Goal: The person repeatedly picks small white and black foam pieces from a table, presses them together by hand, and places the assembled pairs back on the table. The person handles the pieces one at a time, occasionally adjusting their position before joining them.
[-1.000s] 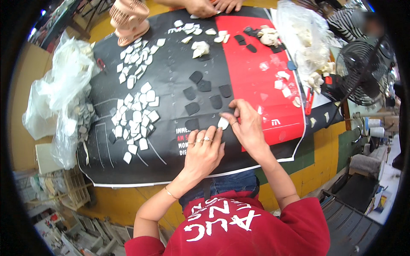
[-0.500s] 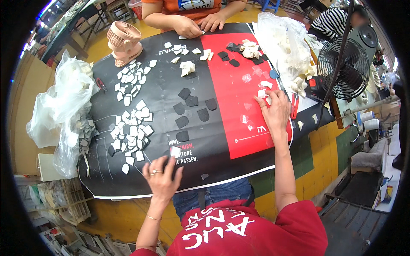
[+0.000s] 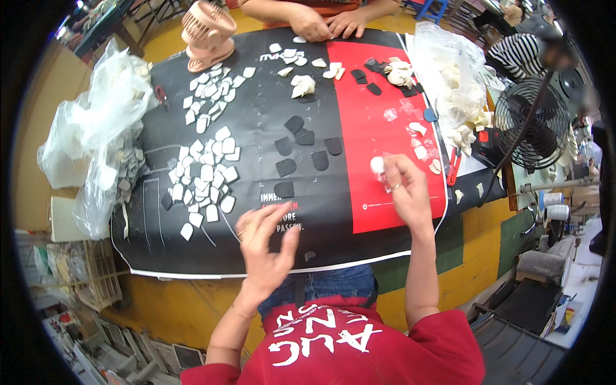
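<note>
My right hand point(image 3: 407, 192) is raised over the red part of the table cover point(image 3: 378, 221). It pinches a small white rounded piece point(image 3: 377, 164) between thumb and fingers. My left hand point(image 3: 268, 247) hovers above the black part, fingers apart, with nothing visible in it. Close to its fingertips, several dark grey rounded pieces point(image 3: 284, 190) lie spread out. Left of that hand is a loose heap of white, dark-edged pieces point(image 3: 206, 173). A second group of such pieces point(image 3: 215, 96) lies farther back. A few white pieces point(image 3: 420, 153) rest beyond my right hand.
Across the table, a co-worker's hands point(image 3: 327, 25) work near the edge. A pink fan point(image 3: 208, 38) stands at the back left, a black fan point(image 3: 532, 122) at the right. Filled plastic bags point(image 3: 96, 122) point(image 3: 446, 64) flank the table. A red cutter point(image 3: 454, 167) lies at right.
My right hand has lifted off the white pieces at the right and moved left with one. The white piece at my left fingertips has left them; that hand has shifted right and its fingers are spread.
</note>
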{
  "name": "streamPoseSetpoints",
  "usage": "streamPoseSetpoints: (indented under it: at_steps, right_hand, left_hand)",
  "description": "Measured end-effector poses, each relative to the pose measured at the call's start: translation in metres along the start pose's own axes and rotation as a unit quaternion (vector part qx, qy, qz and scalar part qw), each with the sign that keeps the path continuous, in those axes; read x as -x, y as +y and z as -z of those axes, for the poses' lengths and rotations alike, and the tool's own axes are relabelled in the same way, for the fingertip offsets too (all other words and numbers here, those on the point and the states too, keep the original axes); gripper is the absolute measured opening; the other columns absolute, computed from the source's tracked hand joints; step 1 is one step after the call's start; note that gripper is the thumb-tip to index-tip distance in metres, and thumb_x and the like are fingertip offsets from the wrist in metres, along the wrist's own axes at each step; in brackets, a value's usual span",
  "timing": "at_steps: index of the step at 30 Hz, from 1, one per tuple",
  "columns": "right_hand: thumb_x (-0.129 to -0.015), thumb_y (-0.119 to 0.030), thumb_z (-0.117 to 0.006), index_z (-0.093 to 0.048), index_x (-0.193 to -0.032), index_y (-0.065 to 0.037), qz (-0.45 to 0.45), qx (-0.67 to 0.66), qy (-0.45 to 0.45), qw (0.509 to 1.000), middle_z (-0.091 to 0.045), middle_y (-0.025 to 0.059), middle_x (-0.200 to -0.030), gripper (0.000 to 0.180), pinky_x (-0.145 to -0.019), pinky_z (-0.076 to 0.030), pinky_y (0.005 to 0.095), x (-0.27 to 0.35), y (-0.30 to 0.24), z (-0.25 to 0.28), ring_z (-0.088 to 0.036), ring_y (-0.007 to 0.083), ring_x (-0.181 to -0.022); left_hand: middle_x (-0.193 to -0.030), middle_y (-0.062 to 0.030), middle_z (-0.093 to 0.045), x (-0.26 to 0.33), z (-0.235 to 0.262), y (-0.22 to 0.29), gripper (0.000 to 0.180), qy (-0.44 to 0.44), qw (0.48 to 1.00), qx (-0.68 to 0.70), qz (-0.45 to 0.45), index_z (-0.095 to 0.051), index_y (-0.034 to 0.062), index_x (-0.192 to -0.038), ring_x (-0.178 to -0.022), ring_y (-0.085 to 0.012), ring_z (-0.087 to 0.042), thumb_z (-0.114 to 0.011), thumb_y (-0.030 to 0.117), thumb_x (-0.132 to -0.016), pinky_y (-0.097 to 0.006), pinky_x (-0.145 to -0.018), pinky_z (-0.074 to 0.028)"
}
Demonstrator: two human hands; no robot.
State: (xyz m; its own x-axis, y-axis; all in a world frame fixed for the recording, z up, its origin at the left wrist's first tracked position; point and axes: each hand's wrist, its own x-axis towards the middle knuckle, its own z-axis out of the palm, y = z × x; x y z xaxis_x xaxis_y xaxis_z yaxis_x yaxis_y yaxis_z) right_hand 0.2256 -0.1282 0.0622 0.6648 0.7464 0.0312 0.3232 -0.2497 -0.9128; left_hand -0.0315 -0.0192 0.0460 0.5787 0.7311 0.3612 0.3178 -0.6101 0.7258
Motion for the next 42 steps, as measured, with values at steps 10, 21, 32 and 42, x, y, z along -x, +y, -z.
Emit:
streamPoseSetpoints:
  at_steps: [10,21,32,42]
  right_hand:
    - [-0.097,-0.016,-0.066,-0.066,-0.095,0.003,0.215,0.133,-0.070,0.965,-0.066,0.0137,-0.093,0.019,-0.070,-0.049,0.0335,0.039,-0.034,-0.055,-0.062,0.0216,-0.078]
    - [-0.091,-0.004,-0.070,-0.072,-0.098,0.003,0.072,0.044,-0.131,0.988,-0.071,0.0109,-0.085,0.010,-0.064,-0.052,0.0272,0.036,-0.025,-0.054,-0.068,0.0159,-0.071]
    - [-0.092,-0.011,-0.071,-0.072,-0.101,0.004,-0.030,-0.012,-0.126,0.991,-0.073,0.0124,-0.083,0.018,-0.067,-0.054,0.0285,0.033,-0.018,-0.068,-0.068,0.0139,-0.072]
    - [-0.093,-0.010,-0.069,-0.071,-0.101,0.007,-0.033,0.068,-0.191,0.979,-0.072,0.0093,-0.081,0.018,-0.064,-0.052,0.0268,0.014,-0.030,-0.072,-0.066,0.0114,-0.068]
  left_hand:
    - [-0.087,-0.0079,-0.069,-0.016,-0.024,0.019,0.010,-0.062,0.956,0.248,0.141,-0.070,-0.0018,-0.090,-0.082,-0.0170,-0.064,-0.074,0.006,-0.086,-0.031,-0.078,-0.049]
    - [-0.117,-0.0062,-0.062,-0.010,-0.022,-0.006,0.035,-0.034,0.989,-0.129,-0.065,-0.066,0.0078,-0.114,-0.105,-0.0248,-0.060,-0.075,0.023,-0.085,-0.042,-0.097,-0.039]
    - [-0.127,-0.0110,-0.057,0.016,-0.048,0.013,0.053,-0.067,0.974,-0.216,-0.010,-0.064,0.0072,-0.127,-0.115,-0.0288,-0.052,-0.073,0.038,-0.085,-0.044,-0.102,-0.031]
    - [-0.124,-0.0070,-0.060,0.020,-0.031,-0.002,0.044,-0.044,0.976,-0.212,-0.026,-0.068,0.0101,-0.121,-0.113,-0.0255,-0.053,-0.076,0.033,-0.083,-0.045,-0.103,-0.031]
